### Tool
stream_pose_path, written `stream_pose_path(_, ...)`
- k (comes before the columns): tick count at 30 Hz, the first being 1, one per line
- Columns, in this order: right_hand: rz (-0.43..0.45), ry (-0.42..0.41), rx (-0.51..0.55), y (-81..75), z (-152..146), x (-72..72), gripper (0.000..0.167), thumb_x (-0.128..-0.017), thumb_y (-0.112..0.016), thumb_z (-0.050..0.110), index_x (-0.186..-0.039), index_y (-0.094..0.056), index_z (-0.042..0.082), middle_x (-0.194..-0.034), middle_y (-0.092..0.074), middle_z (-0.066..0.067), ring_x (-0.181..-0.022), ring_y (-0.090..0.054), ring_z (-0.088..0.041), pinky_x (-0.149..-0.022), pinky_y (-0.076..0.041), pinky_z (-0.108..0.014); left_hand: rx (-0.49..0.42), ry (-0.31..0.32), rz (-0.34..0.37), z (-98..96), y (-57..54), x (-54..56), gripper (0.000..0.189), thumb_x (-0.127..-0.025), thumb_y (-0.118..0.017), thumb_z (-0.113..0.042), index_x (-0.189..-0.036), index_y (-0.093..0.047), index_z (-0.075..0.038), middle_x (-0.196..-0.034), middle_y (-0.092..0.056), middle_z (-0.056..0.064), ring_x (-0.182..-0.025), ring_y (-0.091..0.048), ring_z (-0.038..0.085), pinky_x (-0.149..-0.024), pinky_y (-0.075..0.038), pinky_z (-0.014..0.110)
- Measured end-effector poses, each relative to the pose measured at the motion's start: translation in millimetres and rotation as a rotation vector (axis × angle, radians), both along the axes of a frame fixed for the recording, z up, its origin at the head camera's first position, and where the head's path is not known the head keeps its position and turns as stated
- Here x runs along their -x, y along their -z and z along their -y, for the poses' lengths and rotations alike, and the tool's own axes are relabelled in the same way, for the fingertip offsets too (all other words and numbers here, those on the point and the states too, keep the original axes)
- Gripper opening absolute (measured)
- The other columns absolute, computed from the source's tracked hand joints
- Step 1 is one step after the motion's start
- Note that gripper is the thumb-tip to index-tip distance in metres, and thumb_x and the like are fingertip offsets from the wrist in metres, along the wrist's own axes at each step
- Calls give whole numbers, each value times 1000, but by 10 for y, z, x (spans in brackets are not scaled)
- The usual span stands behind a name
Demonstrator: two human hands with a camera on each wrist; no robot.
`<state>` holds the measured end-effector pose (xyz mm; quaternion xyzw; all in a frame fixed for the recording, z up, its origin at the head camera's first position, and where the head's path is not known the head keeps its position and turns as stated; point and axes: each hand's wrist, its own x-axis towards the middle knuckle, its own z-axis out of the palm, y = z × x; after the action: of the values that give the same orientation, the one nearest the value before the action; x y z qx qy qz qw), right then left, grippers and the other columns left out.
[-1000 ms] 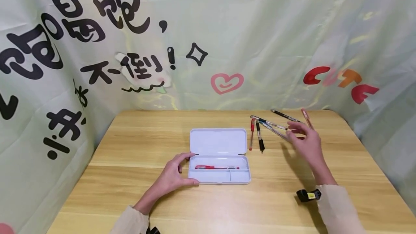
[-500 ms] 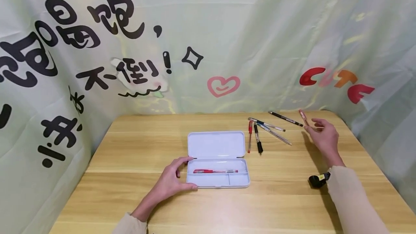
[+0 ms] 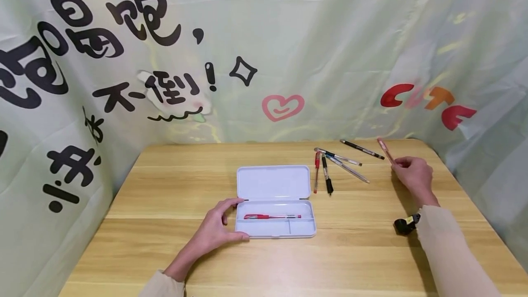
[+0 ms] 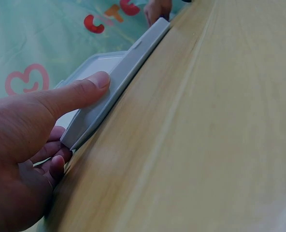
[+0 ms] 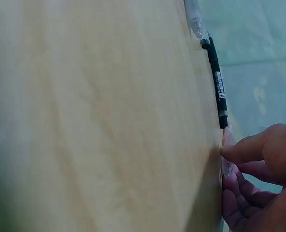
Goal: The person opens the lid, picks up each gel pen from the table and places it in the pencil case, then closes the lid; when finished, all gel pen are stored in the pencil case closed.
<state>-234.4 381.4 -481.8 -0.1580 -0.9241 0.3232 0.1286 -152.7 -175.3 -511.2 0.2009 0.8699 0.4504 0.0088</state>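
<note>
My left hand (image 3: 213, 229) holds the left end of a white pencil case (image 3: 264, 229), thumb on its front edge and fingers at the far corner. The case lies unfolded, its lid (image 3: 273, 182) leaning away. A red pen (image 3: 272, 217) rests in its long back compartment. Over at the right, my right hand (image 3: 414, 177) pinches the near end of a pinkish-red pen (image 3: 384, 147) between thumb and fingers. The right wrist view shows that pen's clear tip (image 5: 228, 168) at the fingertips. Just left of it lies a black pen (image 3: 362, 149).
Between case and right hand lie several more pens: a red-capped one (image 3: 316, 173), a black one (image 3: 327, 175), a clear one with a dark cap (image 3: 338, 156) and a clear blue one (image 3: 348, 169). A printed curtain (image 3: 350, 58) hangs behind the wooden table (image 3: 165, 182).
My right hand has moved right, away from the clear pens to the pinkish-red pen, and its fingers have closed on that pen's end. The left hand stays at the case.
</note>
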Motion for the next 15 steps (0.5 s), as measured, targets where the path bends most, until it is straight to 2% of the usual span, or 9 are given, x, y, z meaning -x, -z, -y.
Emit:
stream_pose_path(3,-4,8,0,-22,-11,-20,32,-96,-69,17,-113,-71,-10,-93,-72,-22,-83,-55,-30,-72,-34,-38,-4,3,0,0,-4,-1,90,-62,-99,-41,-140,-61,-17,-124,-63,3,-75,-47,15,-65,-40,24)
stream_pose_path(6,12,36,29,-61,2,-50,35,-97,-67,19,-118,-71,-8,-97,-72,-21,-83,-55,-26,-70,-38,-36,1,4,-5,1,0,2,90,-63,-99,-43,-140,-61,-18,-124,-62,3,-75,-46,15,-65,-40,24)
stream_pose_path(9,8,57,66,-125,47,-114,37,-98,-66,21,-124,-70,-5,-103,-71,-20,-78,-55,-15,-63,-44,-28,2,4,4,-10,3,-1,90,-63,-99,-43,-140,-61,-18,-124,-62,3,-75,-46,15,-65,-40,24)
stream_pose_path(12,-29,43,96,-217,157,-182,38,-99,-66,25,-126,-71,-1,-109,-71,-20,-71,-55,0,-56,-46,-20,2,-2,16,-11,5,-4,90,-62,-99,-42,-140,-61,-19,-124,-62,3,-75,-47,15,-65,-40,24)
stream_pose_path(15,-88,4,123,-327,295,-264,38,-98,-69,28,-125,-72,0,-105,-73,-14,-71,-53,9,-57,-46,-16,2,-5,13,-12,9,0,89,-62,-99,-41,-140,-61,-19,-124,-62,4,-74,-46,15,-64,-40,24)
